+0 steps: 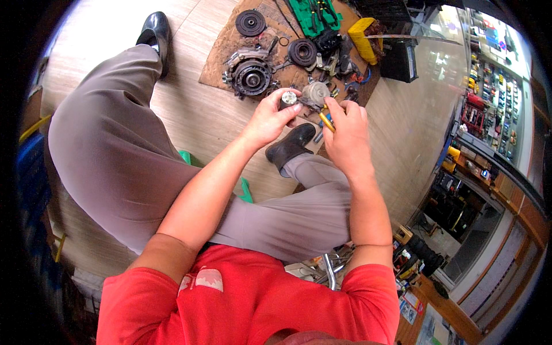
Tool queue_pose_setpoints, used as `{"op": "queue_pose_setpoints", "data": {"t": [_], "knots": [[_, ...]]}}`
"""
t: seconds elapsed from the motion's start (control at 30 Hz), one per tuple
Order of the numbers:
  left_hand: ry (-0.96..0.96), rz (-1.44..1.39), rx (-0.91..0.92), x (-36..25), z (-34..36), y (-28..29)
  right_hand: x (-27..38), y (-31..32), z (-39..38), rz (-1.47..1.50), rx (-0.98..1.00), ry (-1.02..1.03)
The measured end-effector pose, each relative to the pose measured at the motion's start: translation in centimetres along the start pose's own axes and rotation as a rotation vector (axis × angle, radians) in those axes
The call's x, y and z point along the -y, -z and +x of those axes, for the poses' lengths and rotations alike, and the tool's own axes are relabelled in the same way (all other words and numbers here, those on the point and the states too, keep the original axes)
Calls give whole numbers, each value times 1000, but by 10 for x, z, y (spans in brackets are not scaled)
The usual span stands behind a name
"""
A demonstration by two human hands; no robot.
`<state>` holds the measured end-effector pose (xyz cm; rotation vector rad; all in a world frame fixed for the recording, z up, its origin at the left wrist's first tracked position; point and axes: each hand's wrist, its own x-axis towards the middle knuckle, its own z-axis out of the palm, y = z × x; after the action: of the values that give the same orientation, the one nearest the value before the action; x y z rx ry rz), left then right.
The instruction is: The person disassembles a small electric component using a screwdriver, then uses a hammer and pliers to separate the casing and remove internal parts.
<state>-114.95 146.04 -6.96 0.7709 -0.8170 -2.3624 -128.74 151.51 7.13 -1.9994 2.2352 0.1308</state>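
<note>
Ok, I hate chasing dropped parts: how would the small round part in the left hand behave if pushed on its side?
The small round part would probably roll, given its circular outline. Its metallic-looking face suggests it's stiff and perhaps heavy for its size.

The person wore a bright red T-shirt (259,305) with a pale, blocky print (209,280) on the left of the chest. Its loose short sleeves (138,296) ended above the elbows, leaving forearms (201,201) and fingers (335,112) bare. The roomy grey-mauve trousers (109,138) hung in soft folds above smooth, glossy black shoes (290,144) with rounded toes.
</note>
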Motion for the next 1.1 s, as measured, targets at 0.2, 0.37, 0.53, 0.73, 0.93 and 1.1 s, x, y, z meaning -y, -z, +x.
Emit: {"op": "queue_pose_setpoints", "data": {"t": [0.2,0.37,0.53,0.73,0.93,1.1], "knots": [[-10,202,-65,1,0,-2,5,7,1,-81,-60,108],[-101,393,-122,7,1,-2,6,3,-1,-109,-67,124],[-100,446,-141,2,-2,-5,6,0,-3,-122,-78,116],[-187,582,-197,1,-3,-4,13,0,-5,-110,-21,51],[-171,626,-212,2,-2,-3,10,-6,-8,-11,48,-3],[-142,636,-227,-2,-5,-6,9,-12,-9,-59,0,34]]}}
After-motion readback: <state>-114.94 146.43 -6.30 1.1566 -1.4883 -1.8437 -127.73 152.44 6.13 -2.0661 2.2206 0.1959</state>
